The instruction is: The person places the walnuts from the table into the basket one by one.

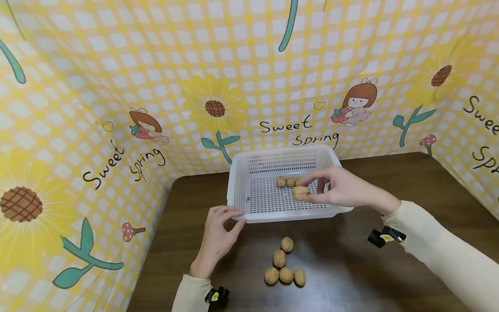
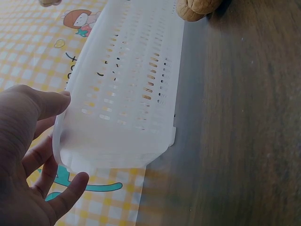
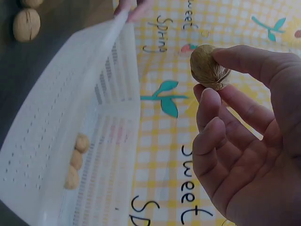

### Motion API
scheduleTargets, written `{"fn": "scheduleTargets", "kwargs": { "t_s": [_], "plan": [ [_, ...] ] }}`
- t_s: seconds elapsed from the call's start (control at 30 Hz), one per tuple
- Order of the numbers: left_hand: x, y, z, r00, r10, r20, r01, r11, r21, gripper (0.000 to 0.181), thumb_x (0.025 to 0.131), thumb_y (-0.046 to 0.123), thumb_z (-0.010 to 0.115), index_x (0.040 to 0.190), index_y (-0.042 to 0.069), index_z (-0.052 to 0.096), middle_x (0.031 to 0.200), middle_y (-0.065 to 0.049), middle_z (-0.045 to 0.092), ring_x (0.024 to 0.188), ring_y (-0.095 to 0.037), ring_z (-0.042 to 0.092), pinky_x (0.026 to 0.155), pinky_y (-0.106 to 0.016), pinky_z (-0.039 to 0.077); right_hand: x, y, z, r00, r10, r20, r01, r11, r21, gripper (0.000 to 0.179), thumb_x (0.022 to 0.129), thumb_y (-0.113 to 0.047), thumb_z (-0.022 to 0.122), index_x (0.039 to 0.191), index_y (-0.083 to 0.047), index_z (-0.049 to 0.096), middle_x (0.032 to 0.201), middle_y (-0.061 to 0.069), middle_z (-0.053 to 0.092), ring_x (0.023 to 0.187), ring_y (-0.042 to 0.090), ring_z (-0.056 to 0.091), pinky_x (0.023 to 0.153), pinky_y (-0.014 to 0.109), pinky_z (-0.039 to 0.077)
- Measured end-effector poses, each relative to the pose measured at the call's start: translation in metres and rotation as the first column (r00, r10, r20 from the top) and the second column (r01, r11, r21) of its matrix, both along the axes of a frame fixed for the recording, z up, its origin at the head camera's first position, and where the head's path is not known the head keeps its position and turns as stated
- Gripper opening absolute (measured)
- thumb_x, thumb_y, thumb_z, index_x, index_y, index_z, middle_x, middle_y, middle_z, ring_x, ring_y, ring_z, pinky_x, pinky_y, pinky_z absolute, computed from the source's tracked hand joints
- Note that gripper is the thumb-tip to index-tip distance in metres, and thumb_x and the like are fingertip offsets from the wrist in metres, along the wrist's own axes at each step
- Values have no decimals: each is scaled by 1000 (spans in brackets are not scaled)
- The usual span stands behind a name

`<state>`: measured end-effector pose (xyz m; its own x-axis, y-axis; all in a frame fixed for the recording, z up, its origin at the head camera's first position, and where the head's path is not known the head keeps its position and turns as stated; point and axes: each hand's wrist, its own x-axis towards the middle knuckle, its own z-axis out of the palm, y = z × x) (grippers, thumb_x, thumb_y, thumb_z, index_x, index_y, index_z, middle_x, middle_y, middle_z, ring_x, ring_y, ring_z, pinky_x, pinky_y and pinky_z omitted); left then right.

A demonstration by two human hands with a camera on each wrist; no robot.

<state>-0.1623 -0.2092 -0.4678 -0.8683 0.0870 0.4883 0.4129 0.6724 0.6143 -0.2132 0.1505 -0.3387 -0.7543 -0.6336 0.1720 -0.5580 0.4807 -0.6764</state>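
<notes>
While the left hand (image 1: pixel 219 236) held a corner, the right hand (image 1: pixel 339 186) pinched a walnut (image 1: pixel 300 193)

Where the head view looked down, there it was: the walnut hung over the white basket (image 1: pixel 280 215), three walnuts (image 1: pixel 290 182) in a row inside, just past it toward eleven o'clock. The right hand lay across the rim from four. Five more walnuts (image 1: pixel 279 258) sat on the table (image 1: pixel 187 203) at six, in the way if a tug slid the basket nearward. Little room at twelve, the patterned cloth (image 1: pixel 156 65) close behind; the space was overhead.

Steady, in the left wrist view: thumb and fingers closed on the basket's corner at nine o'clock, the lower fingers apart. Bare wood stretched at three.

And the right wrist view had the drama! Fingertips clamped on the shell at two and six, the other fingers curled. A slack pinch on that rounded shell could have meant a drop onto the row; a low wrist could have clipped the rim toward eight.
</notes>
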Motion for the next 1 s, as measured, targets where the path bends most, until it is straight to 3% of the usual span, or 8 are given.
{"fn": "scheduleTargets", "kwargs": {
  "t_s": [0.03,0.27,0.57,0.73,1.0],
  "plan": [
    [0,0,0,1000,0,-1,0,1000,2,19,87,16,89,105,15,86,113,-1,77,117,-27,56,100,-49,46,-3,1,1,1000,-6,3,6,1000,2,30,92,-22,85,121,-18,80,117,0,79,74,6,67,56,26,50],
    [1,0,1,1000,1,0,-1,1000,3,19,87,16,89,105,15,85,113,-2,77,117,-27,56,100,-50,46,-22,2,6,999,-44,24,43,998,43,31,92,-27,84,121,-18,80,95,-3,78,73,12,65,54,27,47],
    [1,0,0,1000,3,4,-3,1000,5,19,87,16,89,106,14,85,113,-1,77,117,-27,56,100,-50,46,-53,-2,8,997,-75,25,73,996,57,35,94,-21,81,126,-9,78,121,10,79,74,13,70,65,28,54],
    [2,-3,1,1000,6,11,-6,1000,0,20,88,16,89,107,13,85,113,-1,77,118,-26,56,100,-50,47,-67,-10,6,993,-116,31,113,991,72,38,96,-28,80,129,-8,77,127,11,78,99,21,76,82,37,60],
    [2,-1,2,1000,-7,10,7,1000,2,19,88,16,88,107,13,85,112,0,77,119,-26,56,100,-50,47,-95,-19,-3,972,-211,101,201,974,101,46,97,-36,78,135,-10,73,137,14,72,118,30,70,91,44,58]
  ]
}}
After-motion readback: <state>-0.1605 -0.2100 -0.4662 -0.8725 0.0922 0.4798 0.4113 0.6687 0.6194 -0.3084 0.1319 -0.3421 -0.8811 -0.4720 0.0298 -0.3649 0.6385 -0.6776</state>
